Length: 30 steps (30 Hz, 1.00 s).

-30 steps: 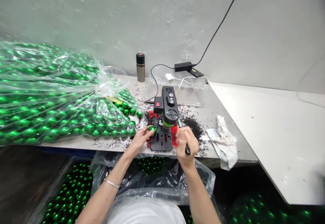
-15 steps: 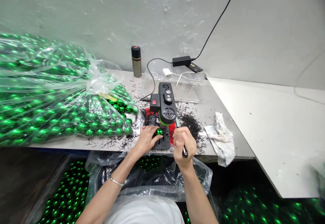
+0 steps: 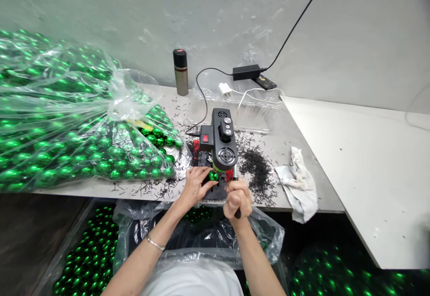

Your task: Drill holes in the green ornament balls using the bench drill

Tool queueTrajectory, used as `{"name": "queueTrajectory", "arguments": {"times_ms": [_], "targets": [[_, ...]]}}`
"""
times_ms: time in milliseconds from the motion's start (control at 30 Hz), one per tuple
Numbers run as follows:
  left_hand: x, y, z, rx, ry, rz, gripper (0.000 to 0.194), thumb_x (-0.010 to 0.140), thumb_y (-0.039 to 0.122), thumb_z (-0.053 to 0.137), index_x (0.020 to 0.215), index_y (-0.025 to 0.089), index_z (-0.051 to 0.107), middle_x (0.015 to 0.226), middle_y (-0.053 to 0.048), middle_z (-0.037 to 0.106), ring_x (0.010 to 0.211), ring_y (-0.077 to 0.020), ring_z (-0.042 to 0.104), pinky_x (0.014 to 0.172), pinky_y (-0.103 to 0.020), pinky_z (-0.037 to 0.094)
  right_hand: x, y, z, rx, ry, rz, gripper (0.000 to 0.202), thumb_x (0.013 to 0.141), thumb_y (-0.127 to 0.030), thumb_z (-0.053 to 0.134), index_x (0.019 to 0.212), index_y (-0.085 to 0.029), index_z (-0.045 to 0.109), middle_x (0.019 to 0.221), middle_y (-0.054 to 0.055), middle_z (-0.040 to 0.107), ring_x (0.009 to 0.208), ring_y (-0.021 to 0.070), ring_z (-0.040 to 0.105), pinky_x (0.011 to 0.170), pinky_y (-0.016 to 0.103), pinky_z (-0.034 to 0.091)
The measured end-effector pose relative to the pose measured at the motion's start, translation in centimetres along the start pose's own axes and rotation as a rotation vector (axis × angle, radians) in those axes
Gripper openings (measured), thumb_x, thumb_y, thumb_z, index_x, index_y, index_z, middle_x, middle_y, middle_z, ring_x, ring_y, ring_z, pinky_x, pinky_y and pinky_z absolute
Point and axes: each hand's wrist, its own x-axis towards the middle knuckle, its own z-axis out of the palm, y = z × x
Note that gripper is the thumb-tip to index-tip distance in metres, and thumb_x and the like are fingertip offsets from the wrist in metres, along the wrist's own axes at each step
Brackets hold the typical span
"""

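A small black bench machine (image 3: 224, 139) stands at the table's front edge, with a red switch on its side box. Beneath its head sits a shiny green ball (image 3: 213, 176). My left hand (image 3: 195, 185) grips that ball between thumb and fingers, on the machine's black base plate (image 3: 215, 193). My right hand (image 3: 238, 199) is wrapped round the machine's lever handle (image 3: 238, 213), whose dark end pokes out below the fist. Red bits (image 3: 229, 175) and a heap of short black pieces (image 3: 257, 168) lie around the base.
A clear bag of green balls (image 3: 83, 152) fills the table's left side. Behind stand a flask (image 3: 180, 73), a power adapter (image 3: 247, 72) and a white plug (image 3: 225, 89). A white cloth (image 3: 298, 184) hangs over the front edge. An open plastic-lined container (image 3: 134, 229) stands below.
My right hand has pulled the lever handle slightly left and toward me. My left hand still holds the ball under the machine head. The camera view has shifted a little.
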Motion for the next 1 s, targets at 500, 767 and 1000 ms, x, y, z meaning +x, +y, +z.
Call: {"name": "queueTrajectory", "arguments": {"times_ms": [500,767,1000], "targets": [[0.3,-0.1,0.1,-0.046,0.031,0.037,0.031,0.094,0.037,0.063,0.119,0.017,0.067,0.113,-0.011,0.07,0.106,-0.0272,0.061,0.095,-0.044,0.044,0.1,0.7,-0.2,-0.033,-0.114,-0.131,0.026,0.1,-0.021,0.036,0.075,-0.023,0.046,0.073,-0.001,0.052,0.066,0.0132,0.052,0.07,0.033,0.048],[-1.2,0.3,-0.4,-0.122,0.063,0.016,0.031,0.096,0.036,0.06,0.121,0.018,0.063,0.116,-0.012,0.069,0.108,-0.0269,0.063,0.096,-0.045,0.047,7.1,-3.7,-1.8,0.041,-0.101,0.195,0.03,0.097,-0.013,0.043,0.067,-0.021,0.044,0.069,-0.001,0.051,0.063,0.0114,0.051,0.058,0.027,0.038],[-5.0,0.7,-3.4,0.048,0.057,0.093,0.066,0.092,0.052,0.062,0.145,0.018,0.042,0.139,-0.019,0.056,0.127,-0.0322,0.053,0.103,-0.05,0.045,7.1,-3.9,-1.5,0.066,-0.053,0.232,0.033,0.097,-0.016,0.045,0.064,-0.021,0.046,0.065,-0.001,0.051,0.061,0.0122,0.051,0.058,0.028,0.039]]}}
